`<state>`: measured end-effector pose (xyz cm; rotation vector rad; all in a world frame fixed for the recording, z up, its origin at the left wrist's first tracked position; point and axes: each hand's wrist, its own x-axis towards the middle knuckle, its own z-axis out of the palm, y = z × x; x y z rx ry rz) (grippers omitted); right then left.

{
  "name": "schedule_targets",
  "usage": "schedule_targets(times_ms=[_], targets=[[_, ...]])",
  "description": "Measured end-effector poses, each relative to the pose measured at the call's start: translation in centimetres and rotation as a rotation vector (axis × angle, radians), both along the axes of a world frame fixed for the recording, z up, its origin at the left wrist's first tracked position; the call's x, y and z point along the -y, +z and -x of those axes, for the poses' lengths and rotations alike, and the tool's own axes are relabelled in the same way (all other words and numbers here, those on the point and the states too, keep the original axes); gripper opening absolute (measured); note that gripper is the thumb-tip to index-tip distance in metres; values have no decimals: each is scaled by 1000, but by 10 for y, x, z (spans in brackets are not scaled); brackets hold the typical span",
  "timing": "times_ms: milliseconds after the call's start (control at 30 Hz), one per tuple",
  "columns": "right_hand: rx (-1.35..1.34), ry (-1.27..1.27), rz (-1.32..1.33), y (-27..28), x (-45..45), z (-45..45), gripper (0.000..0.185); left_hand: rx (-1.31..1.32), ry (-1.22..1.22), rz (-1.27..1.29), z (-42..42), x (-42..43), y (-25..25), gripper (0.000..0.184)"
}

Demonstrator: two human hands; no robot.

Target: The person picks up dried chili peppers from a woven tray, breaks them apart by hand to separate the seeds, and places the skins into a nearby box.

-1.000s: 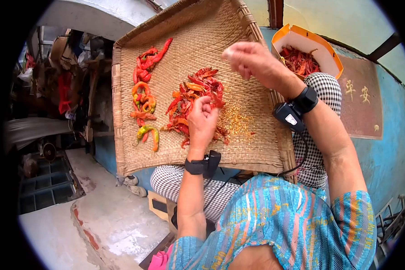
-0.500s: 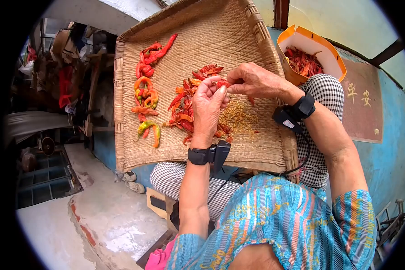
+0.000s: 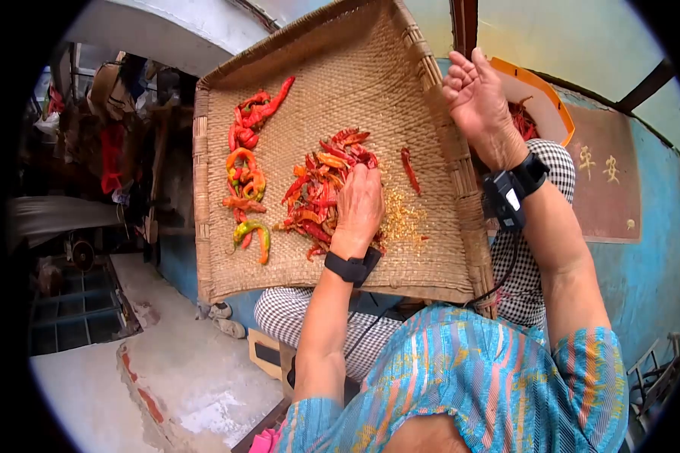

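Note:
A woven basket tray [image 3: 332,68] rests across my lap. My left hand [image 3: 361,202] reaches into the pile of dried red and orange peppers [image 3: 310,208], its fingers closed at the pile's upper right; what they pinch is hidden. Raised above the tray's right rim, my right hand [image 3: 477,102] has its fingers apart and holds nothing. One single red pepper [image 3: 410,171] lies right of the pile, above scattered yellow seeds [image 3: 402,219]. Along the tray's left side runs a row of larger red, orange and green peppers [image 3: 245,180].
An orange-rimmed white box [image 3: 533,98] with dried red peppers stands beyond the right rim, partly behind my right hand. Shoes [image 3: 228,326] lie on the floor at the left. A cable runs from my right wrist device [image 3: 508,198] over the tray's near right corner.
My hands have parted. The left went back down to the pile; the right moved up and right and opened. A single red pepper now lies apart, right of the pile.

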<state>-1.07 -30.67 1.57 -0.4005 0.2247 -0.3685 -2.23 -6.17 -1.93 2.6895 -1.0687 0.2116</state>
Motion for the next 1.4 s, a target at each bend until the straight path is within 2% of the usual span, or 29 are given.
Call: schedule_targets(times_ms=[67, 133, 200, 267, 333, 400, 467, 500, 633, 733, 800, 867, 967, 1000, 1033, 1067, 1167, 1200, 1267, 1367, 1400], targets=[[-26, 115, 144, 7, -3, 5, 29, -5, 11, -5, 2, 0, 3, 7], [-3, 212, 278, 5, -7, 5, 20, -125, 61, 124, 2, 0, 6, 7], [-6, 288, 342, 8, -14, 10, 21, -164, 45, 265, -3, -2, 7, 8], [-19, 311, 354, 8, -20, 11, 22, -280, 134, 326, -5, -2, 16, 8], [-13, 335, 408, 7, -22, 11, 19, -460, 178, 568, -8, -5, 14, 8], [-53, 339, 455, 9, -23, 14, 19, -742, 201, 688, -13, -14, 20, 9], [-84, 318, 493, 9, -24, 14, 19, -825, 189, 798, -14, -19, 23, 8], [-75, 337, 506, 8, -25, 14, 18, -767, 162, 851, -13, -17, 23, 9], [-35, 351, 532, 6, -24, 14, 18, -810, 158, 780, -11, -21, 38, 11], [-52, 342, 540, 10, -20, 16, 17, -938, 197, 630, -10, -20, 49, 9], [-72, 350, 528, 10, -20, 17, 17, -1086, 98, 430, -15, -22, 55, 5], [-59, 317, 495, 11, -17, 16, 16, -1074, 106, 414, -20, -13, 67, 2], [-107, 234, 457, 14, -14, 16, 14, -945, -26, 104, -45, 8, 79, 3], [-105, 248, 458, 17, -12, 16, 14, -940, -20, 152, -55, 18, 83, 4], [-109, 152, 454, 21, -8, 16, 14, -926, -77, 259, -72, 25, 82, 7], [-111, 61, 445, 22, -4, 15, 14, -850, -99, 452, -79, 38, 92, 13], [-9, 51, 366, 17, 5, 11, 13, -646, -170, 1022, -75, 77, 132, 36], [8, 60, 367, 16, 5, 9, 14, -637, -217, 1086, -78, 77, 134, 41], [1, 77, 379, 15, 2, 10, 14, -494, -216, 892, -77, 69, 131, 38], [-9, 106, 410, 19, -1, 10, 15, -534, 29, 333, -58, 54, 99, 19], [-8, 118, 428, 19, -2, 11, 15, -501, 12, 323, -51, 51, 76, 14]])
